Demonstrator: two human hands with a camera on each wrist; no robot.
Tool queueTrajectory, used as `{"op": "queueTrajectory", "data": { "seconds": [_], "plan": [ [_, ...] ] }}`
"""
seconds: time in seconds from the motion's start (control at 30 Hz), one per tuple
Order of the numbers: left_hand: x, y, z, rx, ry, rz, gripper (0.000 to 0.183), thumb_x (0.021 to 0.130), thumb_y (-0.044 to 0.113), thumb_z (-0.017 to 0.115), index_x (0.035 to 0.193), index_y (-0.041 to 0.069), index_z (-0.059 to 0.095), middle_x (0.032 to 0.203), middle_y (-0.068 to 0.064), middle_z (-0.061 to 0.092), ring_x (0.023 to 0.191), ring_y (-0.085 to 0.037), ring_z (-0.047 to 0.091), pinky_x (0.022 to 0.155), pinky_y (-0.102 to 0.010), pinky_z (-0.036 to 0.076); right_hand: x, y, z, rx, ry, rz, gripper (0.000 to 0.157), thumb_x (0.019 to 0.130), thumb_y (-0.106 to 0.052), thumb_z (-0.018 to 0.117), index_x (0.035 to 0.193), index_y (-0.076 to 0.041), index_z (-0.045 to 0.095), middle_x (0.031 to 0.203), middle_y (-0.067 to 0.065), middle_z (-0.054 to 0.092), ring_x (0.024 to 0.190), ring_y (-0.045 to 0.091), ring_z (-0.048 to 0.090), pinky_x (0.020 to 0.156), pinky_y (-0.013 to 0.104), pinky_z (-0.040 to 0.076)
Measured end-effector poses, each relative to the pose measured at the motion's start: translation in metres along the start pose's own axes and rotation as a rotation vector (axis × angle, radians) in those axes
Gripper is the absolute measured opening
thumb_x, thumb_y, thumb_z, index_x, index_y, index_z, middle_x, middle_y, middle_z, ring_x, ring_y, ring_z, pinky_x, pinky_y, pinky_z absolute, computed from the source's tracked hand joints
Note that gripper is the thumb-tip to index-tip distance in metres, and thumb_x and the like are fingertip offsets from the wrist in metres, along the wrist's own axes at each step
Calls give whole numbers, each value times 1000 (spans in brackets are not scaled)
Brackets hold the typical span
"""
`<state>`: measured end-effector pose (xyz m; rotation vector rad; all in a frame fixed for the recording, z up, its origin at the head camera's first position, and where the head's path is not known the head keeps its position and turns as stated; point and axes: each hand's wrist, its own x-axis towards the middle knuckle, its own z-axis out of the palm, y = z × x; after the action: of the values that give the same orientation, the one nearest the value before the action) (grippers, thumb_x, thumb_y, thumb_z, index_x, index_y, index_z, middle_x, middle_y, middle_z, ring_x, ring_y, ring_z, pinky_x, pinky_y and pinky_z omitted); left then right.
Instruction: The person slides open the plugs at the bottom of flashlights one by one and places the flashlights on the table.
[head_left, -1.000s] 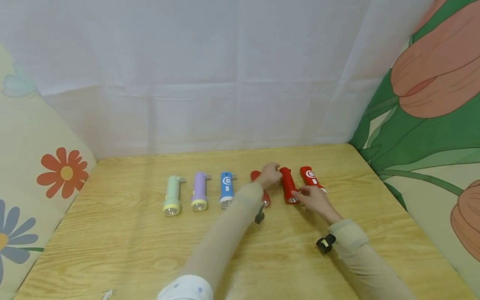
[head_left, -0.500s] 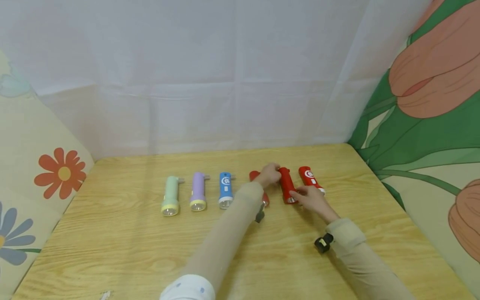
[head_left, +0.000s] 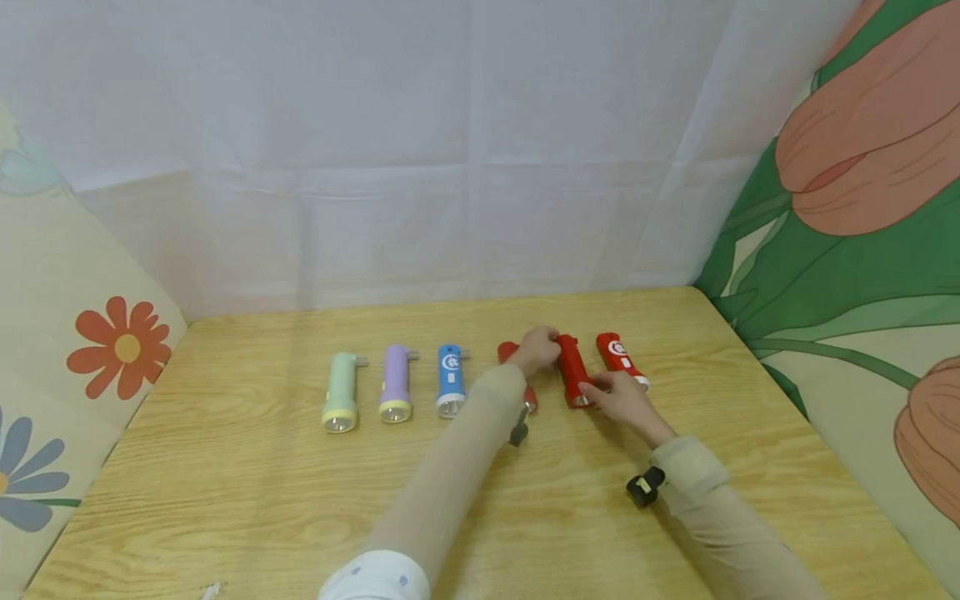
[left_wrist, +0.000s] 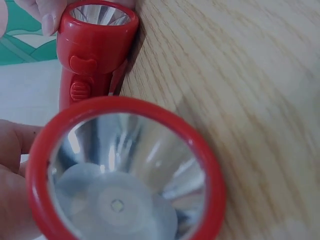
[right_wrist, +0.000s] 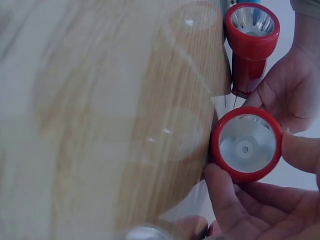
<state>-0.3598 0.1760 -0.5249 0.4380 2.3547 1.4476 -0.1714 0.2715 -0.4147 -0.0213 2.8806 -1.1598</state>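
Note:
Three red flashlights lie at the right of a row in the head view. My right hand (head_left: 624, 402) pinches the lens end of the middle red flashlight (head_left: 573, 371), thumb and fingers on either side of its rim in the right wrist view. At its tail is my left hand (head_left: 537, 350), gripping there with fingertips mostly hidden. Partly under that hand lies the left red flashlight (head_left: 530, 398), whose lens (left_wrist: 117, 200) fills the left wrist view. On the far right is a red flashlight with a white logo (head_left: 621, 360).
Further left in the row are a blue flashlight (head_left: 451, 379), a purple flashlight (head_left: 396, 383) and a pale green flashlight (head_left: 342, 392), with prongs sticking out sideways. The wooden table (head_left: 247, 467) meets a white cloth (head_left: 337, 167) at the back.
Both hands stay at the middle red flashlight, nearly still. The whole head view has shifted slightly to the left.

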Motion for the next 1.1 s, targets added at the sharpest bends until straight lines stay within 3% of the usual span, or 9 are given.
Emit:
{"op": "queueTrajectory", "data": {
  "seconds": [0.03, 0.1, 0.17, 0.3, 0.4, 0.53, 0.63, 0.9, 1.1],
  "plan": [
    [-18, 16, -8, 7, -1, -7, 44, 80, -2, 50, 124, 1, 54, 116, -12, 59, 80, -19, 61, 61, -28, 53, 0, 0, 0, 3, 1, 3, 33, 92, -15, 55, 108, 13, 58, 90, 22, 64, 59, 21, 61, 51, 28, 50],
    [-30, 27, -14, 25, 14, 9, 40, 81, -1, 51, 121, 1, 57, 115, -11, 60, 88, -20, 60, 66, -27, 52, -1, 0, 0, 5, 2, 15, 34, 92, -16, 55, 110, 13, 57, 93, 23, 64, 60, 21, 60, 51, 28, 50],
    [-21, 18, -10, 31, 52, 47, 38, 80, 1, 52, 117, 2, 60, 111, -9, 62, 90, -18, 58, 66, -25, 50, -1, 1, 1, 6, 4, 30, 36, 92, -16, 55, 113, 14, 56, 96, 25, 63, 60, 20, 61, 52, 29, 51],
    [9, -11, 3, 16, 116, 138, 41, 73, 3, 51, 113, 4, 63, 102, -6, 64, 77, -13, 58, 54, -22, 47, -2, 1, 2, 10, 13, 42, 38, 92, -16, 56, 115, 14, 54, 98, 27, 62, 61, 21, 61, 52, 29, 51],
    [-17, 15, -8, -21, 88, 72, 42, 78, -1, 51, 119, 4, 60, 109, -7, 63, 81, -16, 60, 59, -26, 51, -2, 0, 3, 1, 27, 25, 37, 91, -14, 57, 114, 15, 54, 98, 27, 62, 63, 22, 62, 53, 29, 51],
    [-80, 72, -31, -56, 113, 16, 42, 80, -8, 47, 120, -4, 57, 115, -16, 60, 95, -25, 58, 75, -30, 50, -2, 1, 3, -11, 37, 19, 39, 91, -15, 57, 115, 15, 54, 100, 28, 62, 65, 22, 62, 52, 28, 50],
    [-101, 88, -37, -93, 151, 30, 41, 79, -9, 46, 118, -6, 56, 115, -19, 59, 101, -28, 56, 82, -32, 48, -2, 1, 3, -4, 37, 29, 40, 91, -16, 57, 117, 15, 52, 103, 29, 61, 69, 23, 62, 53, 28, 51],
    [-104, 91, -38, -159, 195, 12, 35, 80, -3, 51, 113, 0, 60, 109, -14, 61, 97, -25, 56, 83, -31, 47, -2, 0, 3, 6, 55, 0, 37, 89, -11, 59, 115, 14, 54, 109, 29, 59, 91, 36, 61, 65, 33, 53],
    [-105, 95, -38, -226, 211, 0, 27, 84, 2, 53, 110, 1, 61, 106, -14, 62, 88, -24, 60, 73, -31, 51, -2, 1, 3, 11, 57, 6, 38, 88, -12, 61, 116, 12, 55, 110, 28, 59, 93, 36, 61, 69, 36, 53]
  ]
}}
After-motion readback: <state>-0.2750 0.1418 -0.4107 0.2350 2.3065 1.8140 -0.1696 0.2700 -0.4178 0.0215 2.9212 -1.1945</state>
